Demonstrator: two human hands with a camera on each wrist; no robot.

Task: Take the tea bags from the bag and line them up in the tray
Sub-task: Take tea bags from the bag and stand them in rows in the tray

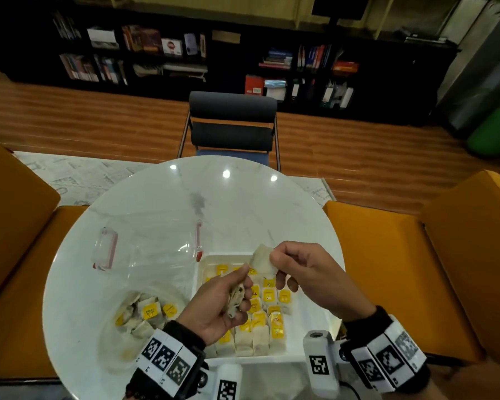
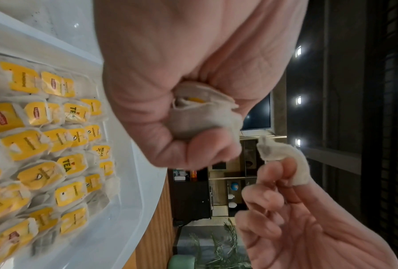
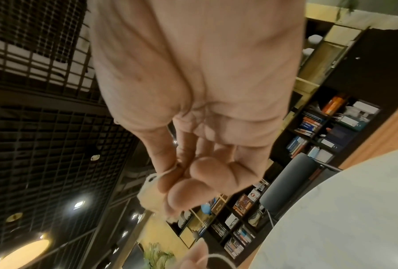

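I am seeing both hands lifted over the white tray, which is sitting at the lower centre of the head view on the round white table. My right hand is pinching one pale tea bag between thumb and fingertips, holding it above the tray's far edge; its other fingers are curling loosely beneath. In the right wrist view a thin string is trailing across those fingers. My left hand is clenching around a crumpled bunch of tea bags, and the left wrist view is showing that bunch squeezed inside the fist with a scrap of yellow tag peeking out. Rows of tea bags with yellow tags are already lying side by side in the tray, filling most of it. The clear plastic bag is lying at the lower left, just beside the tray, with more tea bags heaped inside. A clear lid with red clips is resting behind the bag.
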